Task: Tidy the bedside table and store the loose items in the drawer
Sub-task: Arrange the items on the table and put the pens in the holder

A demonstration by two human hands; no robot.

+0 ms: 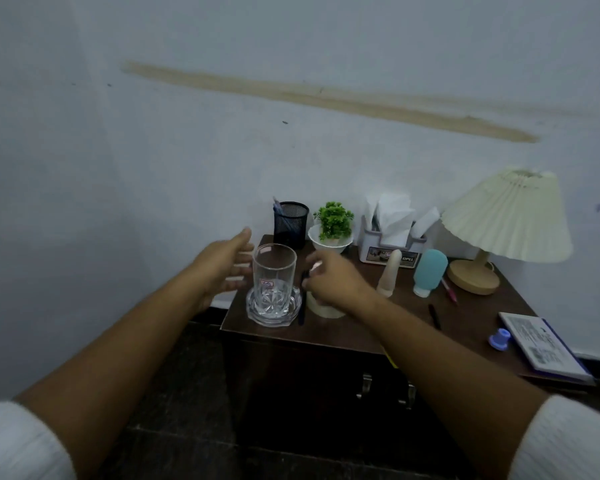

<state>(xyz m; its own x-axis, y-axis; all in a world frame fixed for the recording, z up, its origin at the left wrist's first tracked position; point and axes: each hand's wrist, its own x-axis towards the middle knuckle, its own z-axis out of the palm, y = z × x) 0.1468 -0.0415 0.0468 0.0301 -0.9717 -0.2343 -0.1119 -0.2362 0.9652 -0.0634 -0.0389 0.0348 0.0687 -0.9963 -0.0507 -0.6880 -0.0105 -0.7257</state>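
Mid-frame, the left grip (227, 268) hovers with fingers spread just left of a clear drinking glass (275, 271), which stands in a round cut-glass dish (272, 311) on the dark brown wooden surface (361, 327). Just right of the glass, the blurred right grip (329, 280) pinches the top of a slim dark pen (302, 311).

On the brown table (354, 332), a black pen (434, 316), pink pen (450, 289) and notebook (542, 346) are laid flat at right. A teal bottle (429, 271) and cream bottle (390, 275) are stood upright.
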